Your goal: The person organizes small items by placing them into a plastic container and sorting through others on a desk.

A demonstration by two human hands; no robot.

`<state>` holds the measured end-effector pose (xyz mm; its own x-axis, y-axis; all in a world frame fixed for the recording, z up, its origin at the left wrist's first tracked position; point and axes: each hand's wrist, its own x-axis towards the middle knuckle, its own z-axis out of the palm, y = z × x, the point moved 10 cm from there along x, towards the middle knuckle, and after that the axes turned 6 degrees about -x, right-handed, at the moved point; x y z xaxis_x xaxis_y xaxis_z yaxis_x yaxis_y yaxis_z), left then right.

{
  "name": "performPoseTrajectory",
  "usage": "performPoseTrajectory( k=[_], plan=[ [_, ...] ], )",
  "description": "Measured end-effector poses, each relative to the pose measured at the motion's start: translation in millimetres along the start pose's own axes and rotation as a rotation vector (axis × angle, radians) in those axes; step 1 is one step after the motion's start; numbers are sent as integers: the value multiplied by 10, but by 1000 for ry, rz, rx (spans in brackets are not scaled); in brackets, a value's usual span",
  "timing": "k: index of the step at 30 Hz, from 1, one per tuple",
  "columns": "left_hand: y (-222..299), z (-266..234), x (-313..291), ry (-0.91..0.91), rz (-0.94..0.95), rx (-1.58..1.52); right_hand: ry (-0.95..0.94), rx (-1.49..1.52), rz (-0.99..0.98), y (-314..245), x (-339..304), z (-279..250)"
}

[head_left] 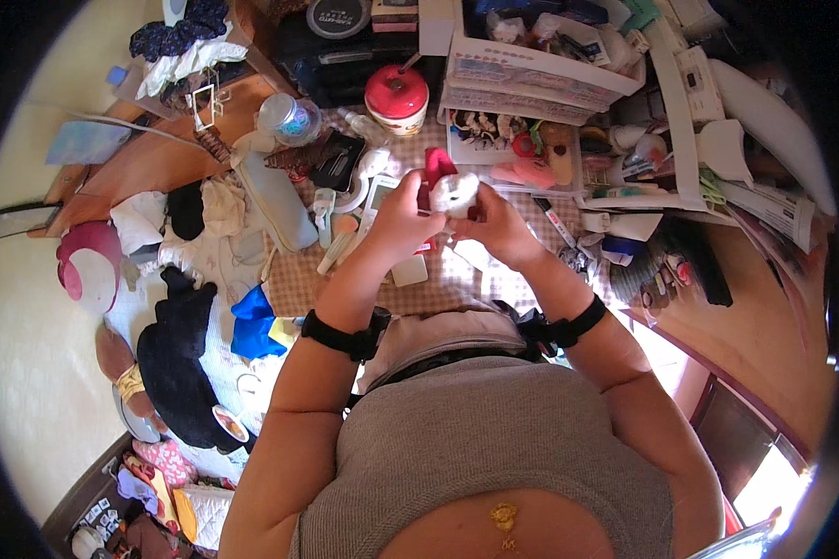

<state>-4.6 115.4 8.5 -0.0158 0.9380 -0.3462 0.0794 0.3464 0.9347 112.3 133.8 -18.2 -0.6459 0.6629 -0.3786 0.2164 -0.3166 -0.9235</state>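
Note:
Both hands meet over a cluttered checked tabletop [298,275]. My left hand [403,219] and my right hand [494,222] together grip a small red case [437,168] with a white round piece [456,191] at its middle. The case is held upright above the table, its red top poking out above my fingers. A black band [345,335] wraps my left wrist and another black band [573,326] wraps my right. Just below my hands lie a small white box [408,270] and other small items, partly hidden.
A red-lidded round jar [397,96] stands behind my hands. White drawer units [531,79] full of small things sit at the back right. Brushes, tubes and a grey pouch [280,200] lie to the left. Clothes and hats pile up at the lower left [182,345].

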Motion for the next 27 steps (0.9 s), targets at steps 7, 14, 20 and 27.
performPoseTrajectory(
  k=[7,14,20,27],
  plan=[
    [551,389,408,132,295,385,484,-318,-152,-114,-51,-564],
    [353,711,993,-110,104,832,660,-756,-322,-519,-330,-1129],
    [-65,799,1262,-111,-59,592,510,-1108,-164,-476,-314,-1099],
    [312,972,1003,33,478,1215,474,-1162,-72,-94,-247,-1241]
  ],
)
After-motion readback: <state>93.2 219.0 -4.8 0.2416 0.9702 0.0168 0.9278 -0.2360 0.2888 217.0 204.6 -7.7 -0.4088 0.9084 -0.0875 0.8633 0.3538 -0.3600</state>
